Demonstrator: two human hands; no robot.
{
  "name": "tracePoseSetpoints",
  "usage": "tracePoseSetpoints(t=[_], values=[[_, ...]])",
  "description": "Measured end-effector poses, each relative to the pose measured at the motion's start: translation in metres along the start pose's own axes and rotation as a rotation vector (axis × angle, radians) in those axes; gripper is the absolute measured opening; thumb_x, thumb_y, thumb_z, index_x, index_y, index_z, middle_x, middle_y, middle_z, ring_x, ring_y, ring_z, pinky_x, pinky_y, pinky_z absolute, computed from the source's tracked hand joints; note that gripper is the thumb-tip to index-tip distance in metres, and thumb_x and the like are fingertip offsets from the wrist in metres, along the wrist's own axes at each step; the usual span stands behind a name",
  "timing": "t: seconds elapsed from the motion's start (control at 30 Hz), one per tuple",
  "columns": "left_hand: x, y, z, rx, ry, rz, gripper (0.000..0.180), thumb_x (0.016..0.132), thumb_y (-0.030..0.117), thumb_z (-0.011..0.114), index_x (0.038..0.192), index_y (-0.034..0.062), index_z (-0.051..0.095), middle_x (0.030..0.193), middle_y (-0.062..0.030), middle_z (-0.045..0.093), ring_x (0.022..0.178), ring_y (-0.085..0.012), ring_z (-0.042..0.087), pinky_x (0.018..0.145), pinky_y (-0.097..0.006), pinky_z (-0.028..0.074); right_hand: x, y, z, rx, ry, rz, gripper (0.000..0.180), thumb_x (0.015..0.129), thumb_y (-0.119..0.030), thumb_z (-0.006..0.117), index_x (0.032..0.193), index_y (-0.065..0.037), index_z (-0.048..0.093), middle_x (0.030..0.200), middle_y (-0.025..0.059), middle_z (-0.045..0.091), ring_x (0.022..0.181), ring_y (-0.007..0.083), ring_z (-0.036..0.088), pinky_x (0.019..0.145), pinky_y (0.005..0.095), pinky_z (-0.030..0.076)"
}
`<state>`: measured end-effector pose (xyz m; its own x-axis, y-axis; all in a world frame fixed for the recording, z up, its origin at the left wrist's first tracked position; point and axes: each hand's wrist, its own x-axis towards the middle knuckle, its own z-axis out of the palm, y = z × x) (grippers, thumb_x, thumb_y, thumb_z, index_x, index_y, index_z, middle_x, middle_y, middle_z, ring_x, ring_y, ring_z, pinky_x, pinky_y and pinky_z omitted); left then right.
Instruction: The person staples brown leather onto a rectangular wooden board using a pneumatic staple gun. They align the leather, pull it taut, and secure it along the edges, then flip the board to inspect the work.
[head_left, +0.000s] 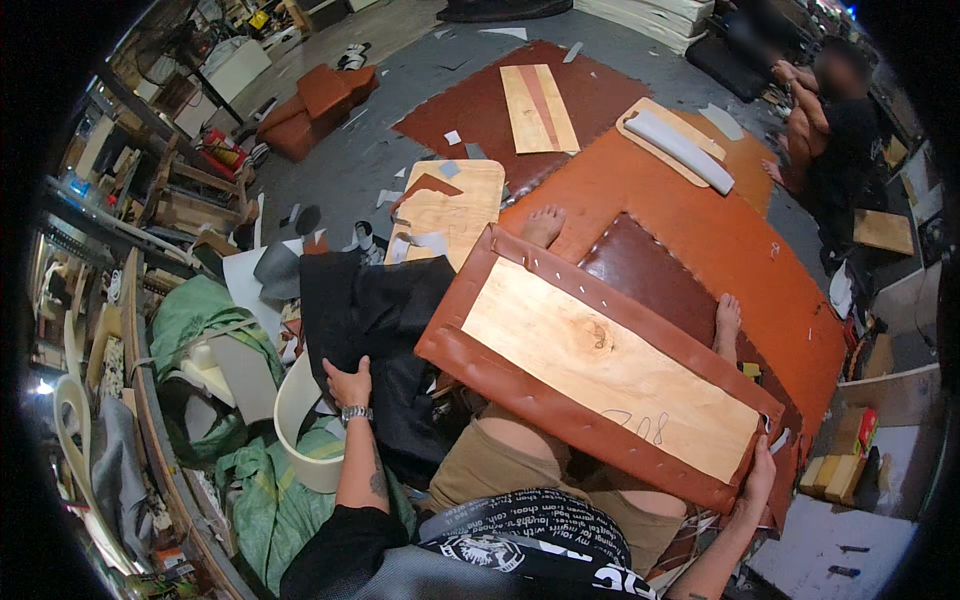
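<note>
A padded board (600, 345) slants across my lap. Reddish-brown leather (450, 345) is folded over its borders, leaving bare plywood in the middle, and small white marks dot the far border. My right hand (762, 472) grips the board's right end, with the fingers partly hidden beneath it. To the left, my left hand (349, 386) rests against a piece of black cloth (375, 310), its thumb and fingers spread apart. The cloth lies in loose folds beside the board's left end.
Orange leather (640, 215) and dark brown leather (440, 115) cover the floor ahead, with plywood boards (540, 108) on top. Green sacks (270, 500) and a curved cream strip (292, 420) lie at left. Another person (840, 130) sits at far right.
</note>
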<state>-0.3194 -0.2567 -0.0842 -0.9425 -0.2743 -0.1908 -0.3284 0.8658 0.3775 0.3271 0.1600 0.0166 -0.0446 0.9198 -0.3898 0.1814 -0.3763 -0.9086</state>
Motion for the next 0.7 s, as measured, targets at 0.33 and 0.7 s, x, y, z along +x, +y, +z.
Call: tracePoseSetpoints(t=[0.33, 0.7], values=[[0.016, 0.025, 0.022, 0.438, 0.19, 0.113, 0.095, 0.092, 0.047, 0.076, 0.169, 0.0161, 0.031, 0.176, -0.0185, 0.026, 0.159, -0.0527, 0.026, 0.119, -0.076, 0.03, -0.003, -0.017, 0.048, 0.01, -0.029, -0.004, 0.053, 0.111, -0.042, 0.062, 0.134, 0.005, 0.069, 0.125, 0.0107, 0.075, 0.108, 0.0202, 0.072, 0.095, 0.0337, 0.055], [0.092, -0.007, -0.046, -0.383, 0.52, 0.606, 0.055, 0.102, 0.028, 0.071, 0.147, -0.0033, 0.059, 0.138, -0.0234, 0.067, 0.107, -0.0364, 0.074, 0.095, -0.045, 0.056, -0.013, -0.023, 0.052, -0.06, 0.024, -0.078, 0.045, 0.113, -0.038, 0.059, 0.126, 0.004, 0.07, 0.117, 0.0079, 0.075, 0.102, 0.0161, 0.07, 0.09, 0.0323, 0.055]])
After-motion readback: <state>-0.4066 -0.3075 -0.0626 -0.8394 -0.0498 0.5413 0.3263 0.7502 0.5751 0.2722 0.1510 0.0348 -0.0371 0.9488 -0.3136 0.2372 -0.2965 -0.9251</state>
